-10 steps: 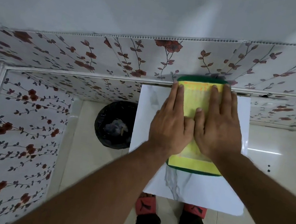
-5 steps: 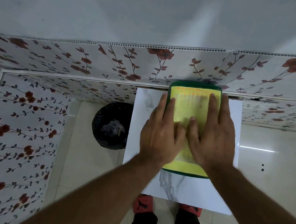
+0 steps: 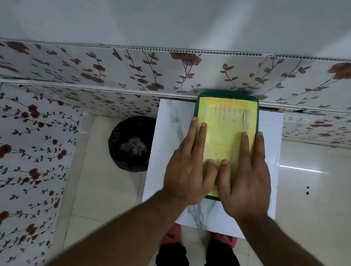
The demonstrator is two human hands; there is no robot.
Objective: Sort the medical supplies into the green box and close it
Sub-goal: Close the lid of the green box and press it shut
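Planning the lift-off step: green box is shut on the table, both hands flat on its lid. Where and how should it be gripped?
Grip the green box by its two long side edges, one hand from each side. It lies flat, lid up, its long axis pointing away from the person, and the left hand and right hand already sit near those edges. The table is bare on both sides.

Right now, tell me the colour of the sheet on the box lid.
Yellow sheet with orange writing, on the green box; head view.
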